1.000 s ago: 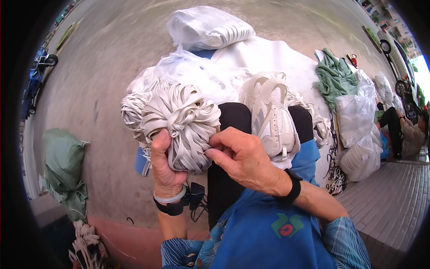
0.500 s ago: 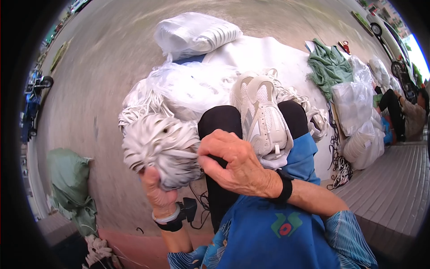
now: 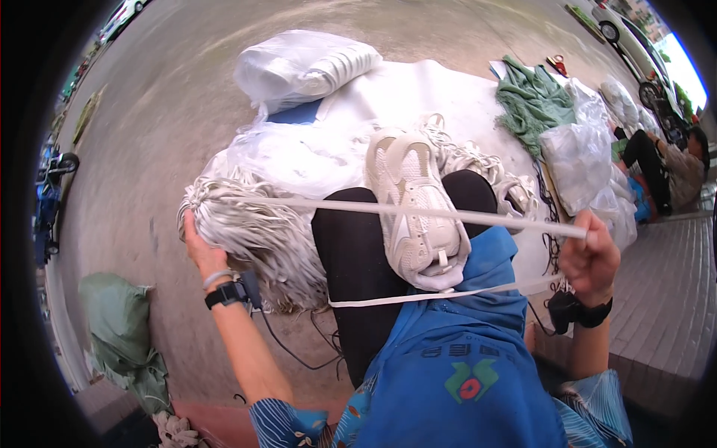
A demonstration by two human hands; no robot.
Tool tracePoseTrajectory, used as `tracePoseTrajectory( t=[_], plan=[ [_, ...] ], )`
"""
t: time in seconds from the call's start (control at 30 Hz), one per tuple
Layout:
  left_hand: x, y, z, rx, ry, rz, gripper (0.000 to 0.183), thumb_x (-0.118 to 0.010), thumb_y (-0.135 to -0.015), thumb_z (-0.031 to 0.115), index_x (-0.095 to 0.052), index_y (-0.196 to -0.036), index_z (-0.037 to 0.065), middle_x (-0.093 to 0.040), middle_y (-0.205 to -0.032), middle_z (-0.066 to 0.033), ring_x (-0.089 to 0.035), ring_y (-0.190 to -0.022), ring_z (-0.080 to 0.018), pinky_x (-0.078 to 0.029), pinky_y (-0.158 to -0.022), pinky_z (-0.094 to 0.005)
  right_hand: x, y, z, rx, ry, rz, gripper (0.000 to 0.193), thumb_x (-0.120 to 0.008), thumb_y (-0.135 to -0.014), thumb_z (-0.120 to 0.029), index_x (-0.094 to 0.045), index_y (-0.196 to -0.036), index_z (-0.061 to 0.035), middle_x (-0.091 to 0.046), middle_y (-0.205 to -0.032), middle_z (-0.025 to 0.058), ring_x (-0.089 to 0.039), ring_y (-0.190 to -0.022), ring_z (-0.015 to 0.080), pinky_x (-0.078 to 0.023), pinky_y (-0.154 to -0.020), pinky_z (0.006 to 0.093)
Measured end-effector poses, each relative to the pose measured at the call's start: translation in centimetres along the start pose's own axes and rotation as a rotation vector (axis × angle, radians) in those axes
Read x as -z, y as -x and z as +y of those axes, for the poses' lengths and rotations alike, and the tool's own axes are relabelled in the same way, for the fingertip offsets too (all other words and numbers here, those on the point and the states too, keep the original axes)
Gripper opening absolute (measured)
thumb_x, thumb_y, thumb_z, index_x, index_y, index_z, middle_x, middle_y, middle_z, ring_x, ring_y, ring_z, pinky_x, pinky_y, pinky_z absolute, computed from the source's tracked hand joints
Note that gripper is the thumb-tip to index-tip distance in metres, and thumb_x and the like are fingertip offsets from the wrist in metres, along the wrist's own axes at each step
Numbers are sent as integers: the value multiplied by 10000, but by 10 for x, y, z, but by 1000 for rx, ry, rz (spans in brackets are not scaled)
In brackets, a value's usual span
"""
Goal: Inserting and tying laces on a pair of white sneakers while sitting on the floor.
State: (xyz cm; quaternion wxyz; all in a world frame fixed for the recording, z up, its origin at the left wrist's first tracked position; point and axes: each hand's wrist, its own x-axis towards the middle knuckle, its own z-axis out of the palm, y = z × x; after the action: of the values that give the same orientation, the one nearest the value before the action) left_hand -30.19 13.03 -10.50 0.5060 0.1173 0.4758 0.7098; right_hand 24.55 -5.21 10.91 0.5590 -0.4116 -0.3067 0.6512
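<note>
At the left, my left hand (image 3: 203, 250) is wrapped round the bound end of a thick bundle of off-white shoelaces (image 3: 261, 243), whose loose ends fan out beside my knee. Far to the right, my right hand (image 3: 591, 257) is a closed fist gripping a single white shoelace (image 3: 478, 216). One length of it runs taut from the bundle across my lap; another hangs back lower down. Beneath the upper length, a beige and white sneaker (image 3: 414, 209) rests toe-away on my thighs, over a blue apron (image 3: 463, 343).
A white sheet (image 3: 426, 89) carries clear plastic bags (image 3: 299, 71), more pale shoes (image 3: 515, 194) and a green cloth (image 3: 534, 104). A green sack (image 3: 116, 313) stands at the left. Another person (image 3: 676, 168) sits far right, near a slatted surface (image 3: 665, 291).
My right hand has moved from the bundle far to the right, drawing out a shoelace. The left hand has shifted left and up with the bundle, which now hangs spread out.
</note>
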Motion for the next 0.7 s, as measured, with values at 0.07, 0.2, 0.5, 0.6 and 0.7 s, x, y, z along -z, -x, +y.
tracePoseTrajectory(
  t=[0.07,0.2,0.5,0.6,0.7],
  plan=[
    [100,-56,7,-49,-122,152,448,-628,-885,264,-559,-1213,-33,-610,-1187,-145,-625,-1013,-258,-499,-905,-374,55,5,3,11,-10,149,151,-583,-868,-135,-487,-782,-56,-304,-506,-62,-260,-362,34,-199,-298,226],
    [68,-70,-35,-8,-217,147,439,-639,-863,229,-558,-1192,-50,-623,-1137,-155,-627,-1002,-258,-520,-871,-385,164,22,26,25,-119,678,165,-561,-883,-108,-507,-727,-98,-281,-508,-79,-242,-362,49,-197,-309,223],
    [89,-85,-43,-87,-432,28,405,-635,-842,247,-561,-1138,-20,-627,-1074,-135,-646,-891,-257,-537,-744,-390,336,91,27,286,149,1654,131,-581,-784,-115,-494,-689,-88,-341,-519,-28,-320,-383,92,-228,-342,256],
    [36,-28,-42,89,-718,136,432,-659,-846,227,-534,-1200,13,-639,-1024,-108,-629,-856,-217,-511,-759,-332,359,108,39,205,117,1511,130,-583,-802,-89,-514,-696,-118,-382,-533,-32,-352,-385,98,-248,-336,267],
    [32,5,-9,-225,-1176,335,476,-669,-854,169,-492,-1269,19,-640,-1012,-94,-607,-880,-172,-491,-798,-289,303,52,76,-105,142,1074,128,-609,-828,-99,-545,-724,-137,-414,-546,-47,-370,-386,75,-225,-318,245]
  ],
)
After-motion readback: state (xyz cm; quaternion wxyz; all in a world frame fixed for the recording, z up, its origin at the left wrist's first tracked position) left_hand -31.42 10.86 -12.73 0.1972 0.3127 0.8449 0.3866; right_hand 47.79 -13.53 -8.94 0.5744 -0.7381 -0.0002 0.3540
